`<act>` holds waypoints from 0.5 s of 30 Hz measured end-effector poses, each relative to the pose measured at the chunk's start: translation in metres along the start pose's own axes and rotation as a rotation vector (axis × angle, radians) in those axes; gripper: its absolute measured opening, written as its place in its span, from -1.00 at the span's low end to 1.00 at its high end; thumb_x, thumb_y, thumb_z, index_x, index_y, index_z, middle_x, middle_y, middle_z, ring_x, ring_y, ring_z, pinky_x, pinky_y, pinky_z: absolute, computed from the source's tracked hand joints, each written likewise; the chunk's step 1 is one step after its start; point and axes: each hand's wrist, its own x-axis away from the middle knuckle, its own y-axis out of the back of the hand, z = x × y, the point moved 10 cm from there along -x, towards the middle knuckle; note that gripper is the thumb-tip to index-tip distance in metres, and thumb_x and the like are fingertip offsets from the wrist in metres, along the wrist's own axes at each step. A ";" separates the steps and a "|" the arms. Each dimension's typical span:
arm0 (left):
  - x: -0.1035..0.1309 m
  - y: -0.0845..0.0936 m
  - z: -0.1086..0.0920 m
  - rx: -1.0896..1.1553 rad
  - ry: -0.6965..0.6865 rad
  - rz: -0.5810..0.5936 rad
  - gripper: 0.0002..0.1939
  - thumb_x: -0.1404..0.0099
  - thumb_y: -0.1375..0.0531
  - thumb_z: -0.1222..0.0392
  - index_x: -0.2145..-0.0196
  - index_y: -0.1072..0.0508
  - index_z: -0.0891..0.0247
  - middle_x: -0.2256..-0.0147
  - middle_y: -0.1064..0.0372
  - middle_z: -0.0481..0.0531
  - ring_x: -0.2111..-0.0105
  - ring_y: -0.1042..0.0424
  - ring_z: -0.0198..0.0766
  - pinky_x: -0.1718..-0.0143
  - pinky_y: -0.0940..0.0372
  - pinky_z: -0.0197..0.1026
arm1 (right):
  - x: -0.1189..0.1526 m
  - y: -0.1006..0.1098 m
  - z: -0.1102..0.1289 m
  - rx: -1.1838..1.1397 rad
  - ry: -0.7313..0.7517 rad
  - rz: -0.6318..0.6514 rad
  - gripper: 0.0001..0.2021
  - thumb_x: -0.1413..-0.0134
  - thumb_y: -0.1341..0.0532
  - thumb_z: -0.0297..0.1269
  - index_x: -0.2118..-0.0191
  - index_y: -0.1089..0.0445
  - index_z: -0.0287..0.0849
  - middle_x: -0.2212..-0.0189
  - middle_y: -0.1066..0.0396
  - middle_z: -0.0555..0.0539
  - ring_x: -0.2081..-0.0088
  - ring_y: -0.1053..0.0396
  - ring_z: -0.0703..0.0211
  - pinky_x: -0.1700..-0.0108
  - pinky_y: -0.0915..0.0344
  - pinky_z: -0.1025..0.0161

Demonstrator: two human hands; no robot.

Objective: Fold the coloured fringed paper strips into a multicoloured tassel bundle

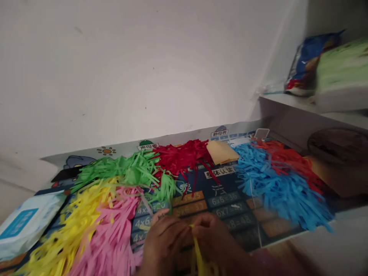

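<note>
Your two hands are close together at the bottom middle of the view, low over a dark printed mat [224,191] with sums on it. Your left hand [165,237] has its fingers curled inward and drawn narrow, the tips at a yellow strip [198,255]; your right hand [211,234] pinches that strip between thumb and finger, just beside the left fingertips. The strip hangs from the pinch toward the bottom edge (its lower part is blurred, so you cannot tell where it ends). To the left of your hands lies the pink bundle [112,230], with the yellow bundle [77,222] along its outer side and a pack of wipes [21,224] beyond that. Ahead of you, the green bundle [135,168] meets the red bundle [184,155], whose loose ends trail over the mat. A folded tan sheet [221,152] lies between the red one and the blue bundle [273,188], and the orange-red bundle [293,161] sits against the blue one's far side. On a white shelf [276,100] at right stands a green-and-white package [343,76] beside a shiny blue bag [312,57].
</note>
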 end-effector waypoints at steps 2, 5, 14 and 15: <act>0.001 -0.005 0.004 0.142 0.130 -0.054 -0.72 -0.42 -0.05 0.12 0.34 -0.53 0.13 0.44 -0.52 -0.04 0.43 -0.49 -0.31 0.21 -0.39 -0.22 | 0.001 0.007 -0.004 -0.110 0.036 -0.075 -0.62 0.38 -0.48 -0.09 0.61 -0.30 -0.18 0.77 -0.17 0.17 0.71 -0.03 0.44 0.63 0.08 0.44; 0.003 -0.016 0.007 0.278 0.285 -0.086 -0.68 -0.41 -0.04 0.13 0.39 -0.54 0.14 0.46 -0.49 -0.01 0.44 -0.49 -0.31 0.41 -0.41 -0.33 | 0.000 0.012 -0.006 -0.186 0.091 -0.129 -0.59 0.42 -0.51 -0.10 0.50 -0.32 -0.17 0.73 -0.22 0.17 0.72 -0.07 0.45 0.64 0.06 0.46; 0.015 -0.031 0.039 0.560 0.390 -0.039 -0.83 -0.31 -0.19 0.05 0.36 -0.56 0.09 0.40 -0.54 -0.05 0.40 -0.53 -0.30 0.36 -0.41 -0.38 | -0.017 0.048 0.057 0.801 0.307 -0.261 -0.79 -0.06 -0.24 -0.13 0.45 -0.41 -0.16 0.57 -0.41 0.04 0.52 -0.38 0.24 0.47 -0.27 0.36; 0.021 -0.036 0.049 0.632 0.495 -0.011 -0.80 -0.30 -0.19 0.01 0.37 -0.55 0.10 0.39 -0.54 -0.04 0.39 -0.53 -0.27 0.37 -0.41 -0.35 | -0.024 0.059 0.085 1.200 0.362 -0.367 -0.78 -0.17 -0.15 -0.19 0.42 -0.44 -0.15 0.49 -0.47 0.01 0.42 -0.43 0.21 0.38 -0.32 0.34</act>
